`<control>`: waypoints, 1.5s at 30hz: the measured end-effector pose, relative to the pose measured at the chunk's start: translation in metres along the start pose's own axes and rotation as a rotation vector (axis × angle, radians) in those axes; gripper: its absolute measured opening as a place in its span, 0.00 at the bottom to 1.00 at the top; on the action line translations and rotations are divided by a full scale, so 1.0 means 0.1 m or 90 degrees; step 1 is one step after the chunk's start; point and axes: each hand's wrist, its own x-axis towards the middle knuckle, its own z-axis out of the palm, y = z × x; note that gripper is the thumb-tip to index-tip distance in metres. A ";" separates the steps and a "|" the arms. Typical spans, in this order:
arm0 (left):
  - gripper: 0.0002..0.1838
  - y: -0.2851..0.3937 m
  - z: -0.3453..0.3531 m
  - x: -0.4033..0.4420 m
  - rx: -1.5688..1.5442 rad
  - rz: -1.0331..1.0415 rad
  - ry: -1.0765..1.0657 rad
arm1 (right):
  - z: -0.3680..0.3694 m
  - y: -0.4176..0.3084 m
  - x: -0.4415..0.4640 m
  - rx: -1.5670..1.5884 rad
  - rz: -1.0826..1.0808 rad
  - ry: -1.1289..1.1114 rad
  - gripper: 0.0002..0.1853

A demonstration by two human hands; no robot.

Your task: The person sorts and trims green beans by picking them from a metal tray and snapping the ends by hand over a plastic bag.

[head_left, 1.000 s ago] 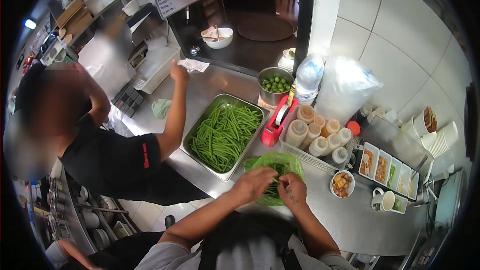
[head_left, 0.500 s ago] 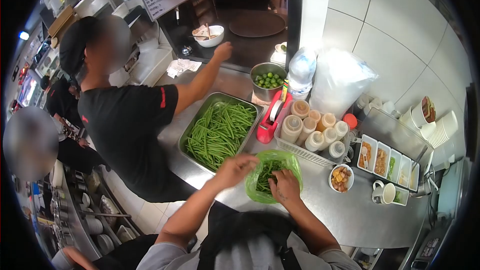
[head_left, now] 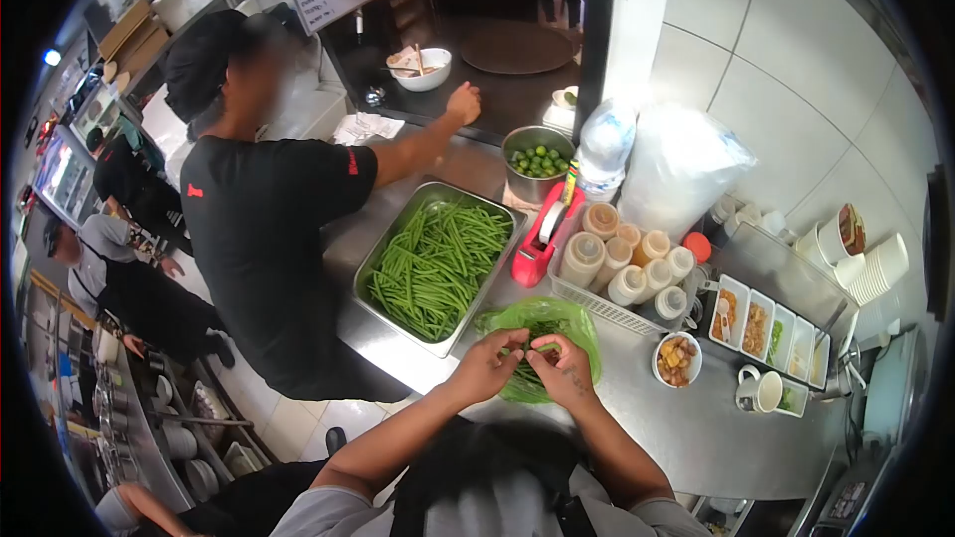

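Note:
My left hand (head_left: 489, 366) and my right hand (head_left: 562, 368) meet fingertip to fingertip over a green plastic bag (head_left: 587, 333). Both are closed in a pinch on what looks like a thin green bean, mostly hidden by the fingers. Inside the open bag lies a heap of darker green beans (head_left: 542, 328), partly covered by my hands. Left of the bag stands a deep metal tray (head_left: 364, 288) filled with long green beans (head_left: 438, 264).
Behind the bag are a red tape dispenser (head_left: 538, 249), a pot of small green citrus fruit (head_left: 537, 161) and a basket of squeeze bottles (head_left: 617, 313). A bowl of food (head_left: 677, 359) and a mug (head_left: 767, 391) stand right. A co-worker (head_left: 288, 259) reaches across at left.
My right hand has lifted out of the beans in the bag. My left hand has come down and right to meet it. The co-worker at left has shifted slightly right.

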 end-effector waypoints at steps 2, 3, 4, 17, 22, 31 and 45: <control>0.18 0.11 0.01 0.00 -0.053 0.059 -0.044 | -0.02 -0.08 -0.01 0.143 0.033 0.015 0.09; 0.18 0.21 0.00 -0.01 -0.056 0.061 -0.049 | -0.07 -0.14 -0.01 0.141 0.035 0.020 0.09; 0.16 0.29 0.00 -0.01 0.006 0.069 -0.033 | -0.12 -0.24 -0.01 0.181 0.059 -0.005 0.10; 0.09 0.45 -0.24 0.06 0.232 0.232 -0.004 | -0.47 -0.49 -0.12 -0.395 -0.357 0.052 0.12; 0.08 0.51 -0.30 0.05 0.265 0.209 -0.052 | -0.48 -0.45 -0.13 -0.472 -0.354 -0.005 0.10; 0.08 0.47 -0.23 0.06 0.268 0.157 -0.084 | -0.41 -0.31 -0.02 -0.451 -0.317 0.007 0.04; 0.10 0.07 -0.29 0.06 -0.224 -0.131 -0.025 | -0.55 -0.01 0.11 -0.054 -0.050 0.002 0.15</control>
